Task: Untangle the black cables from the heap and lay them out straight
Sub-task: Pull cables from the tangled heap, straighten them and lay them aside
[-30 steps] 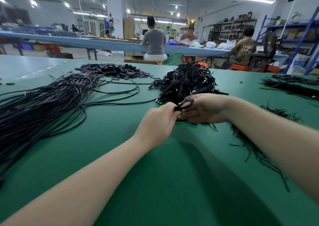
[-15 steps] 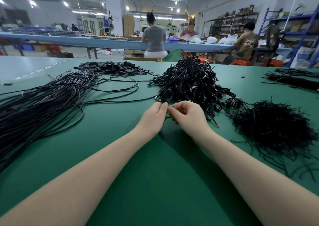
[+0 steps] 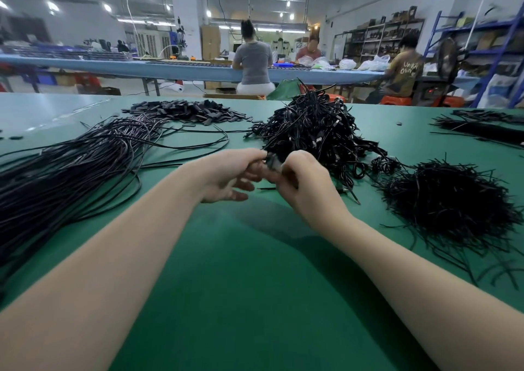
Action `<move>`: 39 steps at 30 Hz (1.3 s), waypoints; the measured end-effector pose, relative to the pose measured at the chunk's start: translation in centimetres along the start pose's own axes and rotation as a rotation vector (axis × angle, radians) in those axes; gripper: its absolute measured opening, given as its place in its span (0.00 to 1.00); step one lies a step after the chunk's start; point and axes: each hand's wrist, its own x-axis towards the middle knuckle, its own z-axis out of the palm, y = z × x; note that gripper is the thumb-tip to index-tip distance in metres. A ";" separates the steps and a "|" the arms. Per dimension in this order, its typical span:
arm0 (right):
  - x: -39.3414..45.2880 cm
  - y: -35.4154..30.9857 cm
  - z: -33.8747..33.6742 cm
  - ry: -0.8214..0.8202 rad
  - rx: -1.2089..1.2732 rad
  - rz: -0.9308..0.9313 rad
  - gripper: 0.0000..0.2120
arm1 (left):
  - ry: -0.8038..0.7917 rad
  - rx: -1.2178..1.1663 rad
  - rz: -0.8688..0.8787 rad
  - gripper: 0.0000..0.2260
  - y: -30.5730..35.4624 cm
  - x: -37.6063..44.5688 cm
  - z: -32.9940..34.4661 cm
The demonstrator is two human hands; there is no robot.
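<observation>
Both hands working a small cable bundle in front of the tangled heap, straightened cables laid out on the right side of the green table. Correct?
Not quite. The head view shows the straightened cables on the left of the green table, not the right. The rest holds: left hand and right hand hold a small cable bundle before the tangled heap.

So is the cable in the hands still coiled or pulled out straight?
Still bunched: the cable is a small dark bundle pinched between left hand and right hand, not yet stretched out.
</observation>
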 end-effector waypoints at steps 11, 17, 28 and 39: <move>0.2 0.4 -0.1 0.070 0.309 0.390 0.06 | 0.134 -0.020 0.317 0.12 0.3 0.2 0.8; 0.1 0.1 0.0 0.033 0.261 0.380 0.03 | 0.116 0.021 0.314 0.23 -0.3 0.5 0.4; 0.0 0.3 0.0 0.145 0.154 0.206 0.05 | 0.208 0.155 0.396 0.03 -0.9 0.8 0.3; 0.0 -0.8 -0.6 0.111 -0.227 -0.221 0.02 | 0.107 -0.361 0.076 0.06 0.0 0.4 1.1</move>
